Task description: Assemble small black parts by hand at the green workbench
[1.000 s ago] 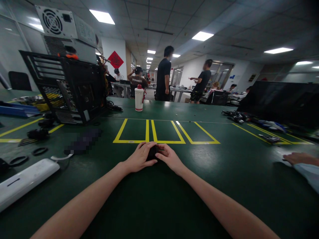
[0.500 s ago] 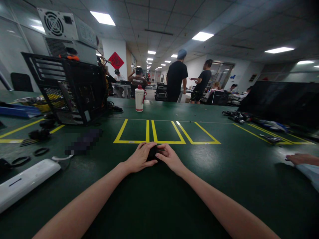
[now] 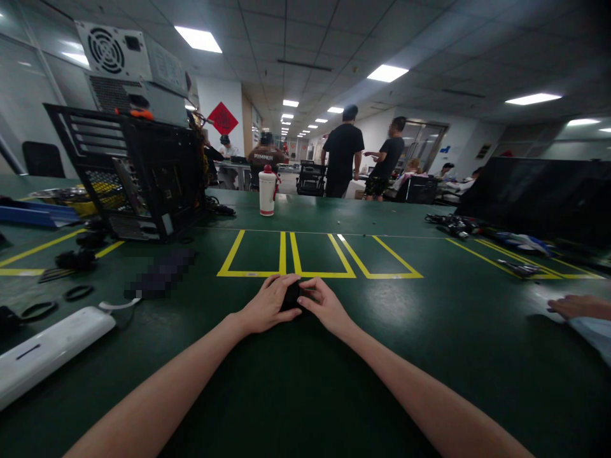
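A small black object [image 3: 292,294] sits low over the green table, mostly covered by my hands; its exact kind cannot be made out. My left hand [image 3: 268,304] wraps it from the left, with fingers over the top and the thumb along the near side. From the right, my right hand [image 3: 326,305] pinches at its edge with bent fingers and thumb. Just beyond both hands lie yellow tape outlines [image 3: 324,275] on the tabletop.
At the left stands an open black computer case [image 3: 143,172] with power supplies [image 3: 119,51] on top. Nearer are a white power strip [image 3: 57,350] and black rings [image 3: 79,292]. A white bottle [image 3: 267,194] stands ahead. Another person's hand [image 3: 575,305] rests at the right.
My hands stay almost in place around the black object. In the background, a standing person has shifted slightly right, and a seated person's raised arm has come down.
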Demonstrator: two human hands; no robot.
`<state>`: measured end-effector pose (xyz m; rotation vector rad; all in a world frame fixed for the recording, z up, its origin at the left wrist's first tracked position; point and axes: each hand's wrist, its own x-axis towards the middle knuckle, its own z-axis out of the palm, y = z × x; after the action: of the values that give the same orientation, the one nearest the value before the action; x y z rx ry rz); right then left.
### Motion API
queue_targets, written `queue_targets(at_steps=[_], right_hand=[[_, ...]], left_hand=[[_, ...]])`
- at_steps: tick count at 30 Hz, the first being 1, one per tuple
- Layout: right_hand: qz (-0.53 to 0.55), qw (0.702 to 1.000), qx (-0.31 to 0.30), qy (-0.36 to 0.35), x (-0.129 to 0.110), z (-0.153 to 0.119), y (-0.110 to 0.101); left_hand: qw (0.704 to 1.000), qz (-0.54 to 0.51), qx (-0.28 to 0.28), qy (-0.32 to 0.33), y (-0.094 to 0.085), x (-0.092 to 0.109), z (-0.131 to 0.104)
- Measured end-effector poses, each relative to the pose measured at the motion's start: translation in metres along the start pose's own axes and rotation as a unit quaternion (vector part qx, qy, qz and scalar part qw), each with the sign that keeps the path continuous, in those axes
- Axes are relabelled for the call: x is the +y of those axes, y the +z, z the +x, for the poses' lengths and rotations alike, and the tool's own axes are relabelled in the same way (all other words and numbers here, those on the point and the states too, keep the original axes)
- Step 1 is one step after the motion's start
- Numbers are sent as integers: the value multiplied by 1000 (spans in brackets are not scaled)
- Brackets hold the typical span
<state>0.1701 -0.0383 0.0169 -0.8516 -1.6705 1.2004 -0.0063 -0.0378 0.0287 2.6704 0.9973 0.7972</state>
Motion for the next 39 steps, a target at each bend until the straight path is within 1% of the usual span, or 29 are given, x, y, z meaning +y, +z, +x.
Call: queue_targets(at_steps=[6, 11, 15, 20, 24, 28, 31, 36, 39], right_hand=[[-24, 1000, -15, 9, -2, 1, -2], [15, 1000, -15, 3, 1, 1, 1], [17, 1000, -8, 2, -2, 0, 1], [-4, 1000, -17, 19, -7, -1, -1], [16, 1000, -21, 14, -4, 0, -1], [36, 999, -6, -3, 2, 1, 0], [28, 1000, -3, -3, 2, 2, 0], [-1, 1000, -16, 14, -1, 2, -2], [4, 1000, -19, 16, -1, 2, -1]], left_hand=[[1000, 0, 4, 2, 3, -2, 0], [1000, 6, 15, 9, 7, -6, 0], [1000, 1, 8, 4, 5, -5, 0], [1000, 2, 4, 3, 2, -2, 0], [1000, 10, 6, 4, 3, -2, 0], [1000, 11, 5, 4, 3, -2, 0], [1000, 14, 5, 2, 2, -2, 0], [1000, 14, 4, 0, 2, -2, 0], [1000, 17, 10, 0, 4, -2, 0]])
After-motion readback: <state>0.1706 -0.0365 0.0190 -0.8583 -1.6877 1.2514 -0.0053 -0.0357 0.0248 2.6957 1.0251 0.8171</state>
